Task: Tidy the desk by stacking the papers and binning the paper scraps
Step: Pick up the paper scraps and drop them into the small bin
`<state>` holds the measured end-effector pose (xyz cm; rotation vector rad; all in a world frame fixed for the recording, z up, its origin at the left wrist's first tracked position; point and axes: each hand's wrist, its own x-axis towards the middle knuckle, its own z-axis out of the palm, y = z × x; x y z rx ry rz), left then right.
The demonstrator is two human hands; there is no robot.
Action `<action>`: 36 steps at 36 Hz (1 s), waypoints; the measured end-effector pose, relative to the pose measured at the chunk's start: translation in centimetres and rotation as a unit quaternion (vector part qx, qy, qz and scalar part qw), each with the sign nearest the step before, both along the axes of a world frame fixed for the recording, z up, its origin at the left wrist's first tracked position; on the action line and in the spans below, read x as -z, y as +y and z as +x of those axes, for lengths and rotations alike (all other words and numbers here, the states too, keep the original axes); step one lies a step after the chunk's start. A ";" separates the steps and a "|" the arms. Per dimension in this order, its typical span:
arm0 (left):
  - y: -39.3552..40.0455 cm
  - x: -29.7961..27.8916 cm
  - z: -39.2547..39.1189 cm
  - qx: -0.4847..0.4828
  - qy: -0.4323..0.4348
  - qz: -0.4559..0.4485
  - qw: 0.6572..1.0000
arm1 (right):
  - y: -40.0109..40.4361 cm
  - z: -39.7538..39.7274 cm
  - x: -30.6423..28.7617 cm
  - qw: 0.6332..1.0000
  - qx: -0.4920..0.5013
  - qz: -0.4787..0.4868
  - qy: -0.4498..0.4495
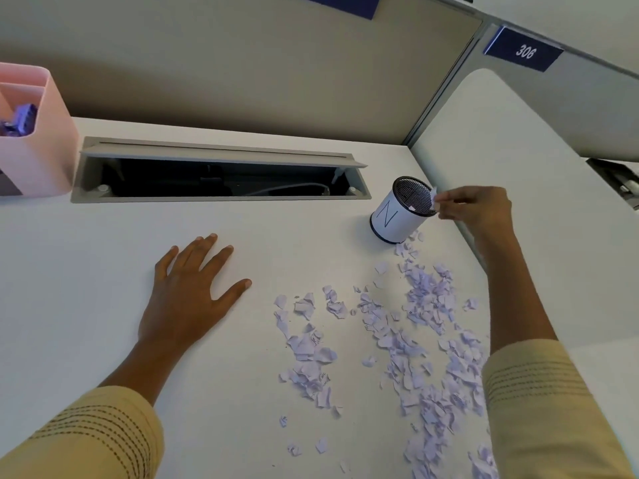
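**Scrap held at the bin's rim**

The left hand (188, 288) lies flat on the desk (103, 271), fingers spread, holding nothing. Torn paper scraps (408, 340) are strewn between the two arms. The right hand (475, 209) pinches one scrap (434, 198) at the rim of the mesh bin (401, 216), just left of its fingertips.

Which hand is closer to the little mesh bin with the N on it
Right. The right hand is at the mesh bin's rim, pinching a paper scrap; the left hand rests flat on the desk, well away.
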<state>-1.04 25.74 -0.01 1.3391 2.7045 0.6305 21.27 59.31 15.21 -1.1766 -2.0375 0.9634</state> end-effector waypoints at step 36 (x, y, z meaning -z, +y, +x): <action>0.0 0.3 -0.1 0.001 -0.001 0.013 1.000 | -3.8 1.7 5.0 0.983 -0.027 -0.100 -0.153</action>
